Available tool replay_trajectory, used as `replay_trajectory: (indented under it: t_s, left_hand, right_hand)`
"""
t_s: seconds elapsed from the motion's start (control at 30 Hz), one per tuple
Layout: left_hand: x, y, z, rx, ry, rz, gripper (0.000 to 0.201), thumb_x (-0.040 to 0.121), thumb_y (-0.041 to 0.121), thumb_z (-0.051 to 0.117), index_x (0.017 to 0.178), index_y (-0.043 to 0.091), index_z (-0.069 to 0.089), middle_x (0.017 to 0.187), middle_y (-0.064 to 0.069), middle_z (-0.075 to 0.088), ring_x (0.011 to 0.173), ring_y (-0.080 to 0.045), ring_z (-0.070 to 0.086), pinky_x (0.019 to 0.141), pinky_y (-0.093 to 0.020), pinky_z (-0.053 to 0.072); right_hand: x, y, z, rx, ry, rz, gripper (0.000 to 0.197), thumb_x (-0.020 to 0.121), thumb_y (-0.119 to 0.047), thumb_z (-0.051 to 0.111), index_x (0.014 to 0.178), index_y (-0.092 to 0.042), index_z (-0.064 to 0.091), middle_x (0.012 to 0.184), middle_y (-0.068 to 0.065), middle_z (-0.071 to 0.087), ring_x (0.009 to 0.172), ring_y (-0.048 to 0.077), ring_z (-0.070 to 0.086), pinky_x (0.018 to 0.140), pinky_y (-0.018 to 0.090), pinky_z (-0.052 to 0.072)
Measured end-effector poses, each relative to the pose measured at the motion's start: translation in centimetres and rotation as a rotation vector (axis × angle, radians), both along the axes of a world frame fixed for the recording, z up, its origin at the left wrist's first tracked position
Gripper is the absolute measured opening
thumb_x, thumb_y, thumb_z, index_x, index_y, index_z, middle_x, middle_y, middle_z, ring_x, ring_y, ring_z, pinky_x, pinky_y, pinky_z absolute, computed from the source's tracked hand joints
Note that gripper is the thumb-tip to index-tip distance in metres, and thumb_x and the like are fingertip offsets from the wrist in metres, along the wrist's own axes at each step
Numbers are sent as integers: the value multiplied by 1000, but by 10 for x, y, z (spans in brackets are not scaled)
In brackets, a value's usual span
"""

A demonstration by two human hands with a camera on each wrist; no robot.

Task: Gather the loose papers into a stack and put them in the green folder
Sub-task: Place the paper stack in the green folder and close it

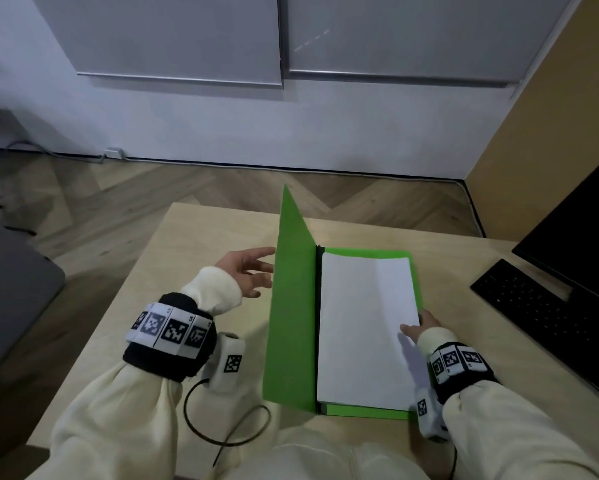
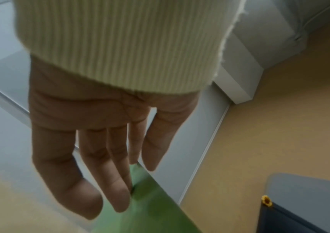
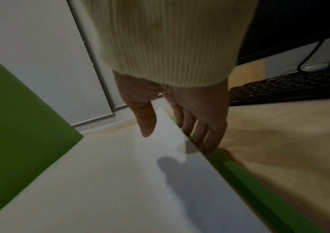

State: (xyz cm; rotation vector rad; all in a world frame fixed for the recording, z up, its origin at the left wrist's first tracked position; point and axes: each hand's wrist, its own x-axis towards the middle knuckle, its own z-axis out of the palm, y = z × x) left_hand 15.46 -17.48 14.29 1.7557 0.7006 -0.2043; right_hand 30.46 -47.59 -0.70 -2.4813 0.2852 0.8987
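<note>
The stack of white paper sheets lies squared up inside the open green card folder on the pale wooden table, long axis running near to far. The folder's front cover stands almost upright along the spine, just left of the stack. That cover is what matters now: the left hand is right beside its outer face, fingers straight and spread, holding nothing. From the left wrist view the fingertips look to be at the green edge; contact I can't confirm. So the left hand is nearer. The right hand is at the stack's right edge, thumb above, fingers beneath, loosely pinching it. A black keyboard sits far right.
</note>
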Motion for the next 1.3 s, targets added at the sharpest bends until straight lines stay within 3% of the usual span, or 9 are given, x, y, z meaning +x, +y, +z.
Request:
replay_trajectory:
  t_s: [0.23,0.33,0.47,0.6,0.7,0.83,1.03,1.17,1.3]
  left_hand:
    - [22,-44,-18,-16,-1,-134,48,91,-5,47,134,14,49,105,-5,63,71,-11,60,66,-22,48]
    - [35,-71,-48,-25,88,-252,49,90,-3,50,135,14,48,123,-9,64,79,-14,64,63,-19,50]
    - [44,-95,-89,-15,268,-329,45,91,7,53,135,17,48,133,-7,59,115,-24,61,87,-31,53]
    - [44,-91,-130,93,383,-230,42,88,9,58,129,14,54,131,-11,58,114,-26,60,97,-33,51]
    - [38,-82,-157,117,427,-145,44,84,1,58,127,8,53,129,-14,59,108,-29,61,96,-32,49]
    - [33,-76,-183,61,444,-94,45,82,-1,60,126,7,54,121,-16,61,105,-33,63,94,-40,52]
    - [34,-89,-197,-8,385,-28,39,81,-7,60,119,-1,57,114,-21,62,95,-31,61,96,-42,51]
    - [38,-102,-193,126,359,36,17,79,-6,56,84,10,58,84,-9,60,84,-24,54,85,-36,53]
    - [37,-94,-194,225,292,123,39,83,-9,45,60,21,33,63,3,38,82,-21,45,68,-28,39]
  right_hand:
    - [-7,12,63,363,-556,-133,36,88,-31,57,116,-9,59,123,12,58,107,30,58,95,36,44]
    - [-28,21,108,693,-295,-17,39,94,-45,41,114,-17,61,113,0,60,104,21,57,95,37,44]
    - [-41,-1,113,556,-128,187,51,88,-45,54,130,-17,50,113,-1,56,110,23,56,99,41,47]
    - [-36,-51,76,317,-148,85,10,83,-19,68,91,-14,64,96,8,62,105,28,60,103,41,44]
    - [-37,-74,50,261,-64,-45,16,84,-15,66,70,-22,59,91,8,63,94,24,59,99,38,43]
    - [-41,-86,8,169,11,-156,12,87,-13,59,76,-13,64,95,14,66,86,22,56,90,33,44]
    - [-37,-85,-21,166,-5,-367,32,86,-10,59,116,1,63,120,18,64,112,35,59,95,34,45]
    - [-35,-75,-29,157,31,-370,39,82,-8,64,121,-3,62,125,17,62,114,35,58,104,39,44]
    - [-33,-63,-40,238,73,-389,31,81,6,58,110,3,69,106,21,71,88,31,63,89,34,49]
